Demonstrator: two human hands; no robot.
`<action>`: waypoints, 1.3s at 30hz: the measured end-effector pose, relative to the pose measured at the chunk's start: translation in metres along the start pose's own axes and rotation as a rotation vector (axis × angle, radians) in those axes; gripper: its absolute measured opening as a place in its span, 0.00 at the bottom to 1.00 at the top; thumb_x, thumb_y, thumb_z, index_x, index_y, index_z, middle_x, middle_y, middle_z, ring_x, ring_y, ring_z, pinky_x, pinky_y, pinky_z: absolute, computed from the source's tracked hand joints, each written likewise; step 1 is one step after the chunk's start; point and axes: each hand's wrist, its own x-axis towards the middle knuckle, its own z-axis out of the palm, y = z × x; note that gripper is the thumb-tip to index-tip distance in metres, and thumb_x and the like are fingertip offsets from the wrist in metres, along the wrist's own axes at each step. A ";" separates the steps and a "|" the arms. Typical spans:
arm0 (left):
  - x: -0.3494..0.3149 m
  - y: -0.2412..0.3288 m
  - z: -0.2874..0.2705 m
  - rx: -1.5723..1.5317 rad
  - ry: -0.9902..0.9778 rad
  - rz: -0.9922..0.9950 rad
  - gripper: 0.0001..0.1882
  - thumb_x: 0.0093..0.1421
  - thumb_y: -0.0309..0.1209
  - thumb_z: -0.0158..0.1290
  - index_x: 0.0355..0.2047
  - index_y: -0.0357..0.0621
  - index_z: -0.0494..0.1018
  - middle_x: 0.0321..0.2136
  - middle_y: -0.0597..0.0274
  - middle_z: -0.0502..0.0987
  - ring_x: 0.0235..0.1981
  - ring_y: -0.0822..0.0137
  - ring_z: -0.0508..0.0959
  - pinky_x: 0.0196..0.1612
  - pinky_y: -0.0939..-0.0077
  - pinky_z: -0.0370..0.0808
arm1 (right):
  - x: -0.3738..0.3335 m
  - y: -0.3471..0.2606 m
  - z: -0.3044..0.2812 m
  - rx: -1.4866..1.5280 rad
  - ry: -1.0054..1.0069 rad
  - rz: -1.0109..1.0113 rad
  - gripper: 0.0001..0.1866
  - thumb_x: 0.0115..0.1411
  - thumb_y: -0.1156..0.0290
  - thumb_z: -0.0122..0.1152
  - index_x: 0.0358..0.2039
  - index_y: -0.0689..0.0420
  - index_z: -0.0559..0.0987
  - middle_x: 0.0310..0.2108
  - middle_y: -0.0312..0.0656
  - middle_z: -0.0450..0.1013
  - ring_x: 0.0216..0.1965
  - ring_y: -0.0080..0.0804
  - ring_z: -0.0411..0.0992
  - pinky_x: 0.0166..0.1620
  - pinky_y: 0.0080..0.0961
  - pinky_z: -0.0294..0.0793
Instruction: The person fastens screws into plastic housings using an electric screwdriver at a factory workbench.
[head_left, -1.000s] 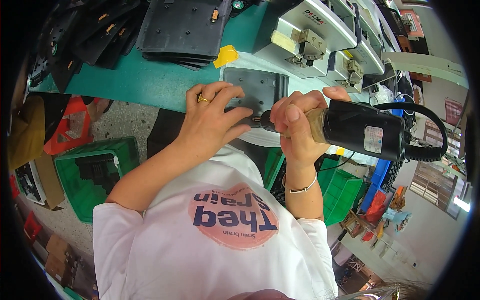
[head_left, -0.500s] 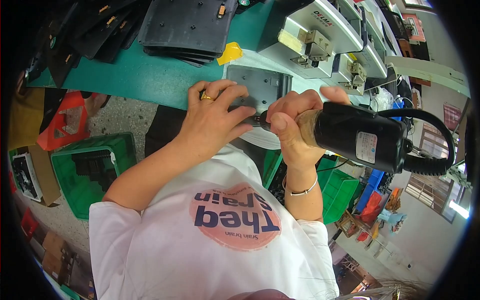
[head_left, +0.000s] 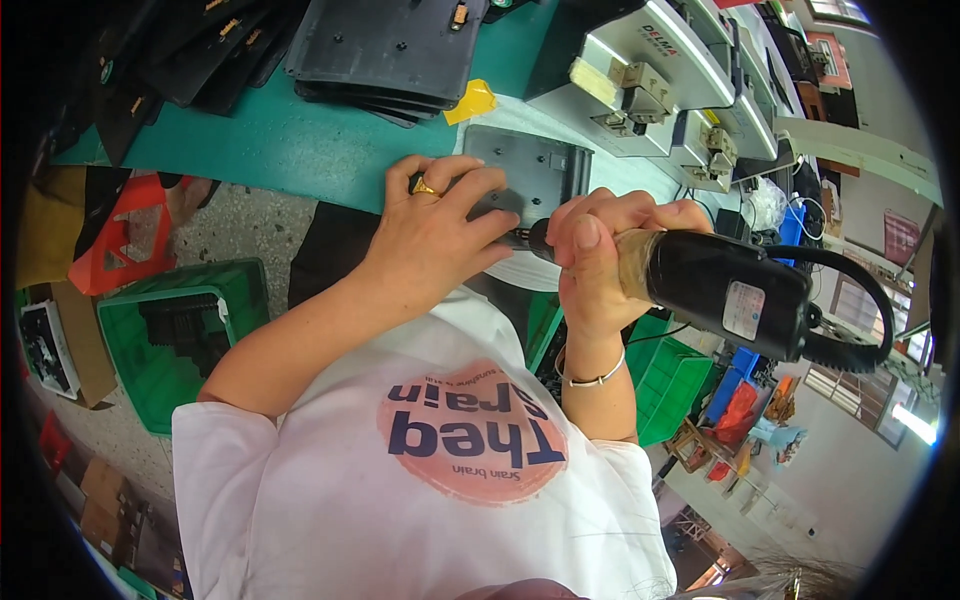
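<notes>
A black electric screwdriver (head_left: 690, 270), bound with tape near its front and trailing a coiled cord, is gripped by my right hand (head_left: 592, 250). It lies nearly level, its dark nose pointing left to the near edge of a black plastic panel (head_left: 525, 160). My left hand (head_left: 430, 215), with a gold ring, is curled over the panel's left near corner and holds it. Its fingertips are close beside the screwdriver's nose. The bit's tip and any screw under it are too small to make out. The panel lies on a white sheet (head_left: 520, 112) on the green table.
Stacked black panels (head_left: 390, 50) lie at the back, with more fanned out (head_left: 210, 60) to the left. A yellow piece (head_left: 472, 102) is beside the stack. Grey-white machines (head_left: 650, 70) stand at the right. Green crates (head_left: 185, 370) and a red stool (head_left: 130, 240) are on the floor.
The screwdriver's rear end has dipped slightly, and my right hand has turned with it. My left hand keeps its place on the panel. The whole view has shifted a little.
</notes>
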 end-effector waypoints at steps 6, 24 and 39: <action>0.005 0.003 -0.008 0.030 -0.096 0.016 0.23 0.42 0.39 0.67 0.41 0.53 0.77 0.51 0.65 0.67 0.56 0.60 0.65 0.57 0.55 0.56 | 0.009 -0.007 -0.015 0.169 0.022 0.131 0.29 0.56 0.84 0.61 0.53 0.56 0.57 0.22 0.38 0.69 0.19 0.24 0.67 0.25 0.23 0.71; 0.037 0.006 -0.014 0.157 -0.239 0.026 0.39 0.37 0.38 0.71 0.53 0.55 0.70 0.64 0.51 0.57 0.66 0.49 0.55 0.64 0.51 0.53 | 0.006 -0.024 -0.053 0.369 0.374 0.021 0.27 0.58 0.81 0.55 0.56 0.55 0.57 0.20 0.38 0.65 0.16 0.26 0.63 0.24 0.31 0.71; 0.055 0.021 -0.054 -0.346 -0.487 -0.207 0.34 0.45 0.43 0.68 0.52 0.48 0.70 0.49 0.58 0.73 0.54 0.56 0.69 0.58 0.65 0.65 | 0.003 -0.074 -0.096 0.624 0.528 -0.227 0.20 0.63 0.72 0.51 0.56 0.44 0.65 0.22 0.31 0.61 0.19 0.20 0.61 0.24 0.22 0.62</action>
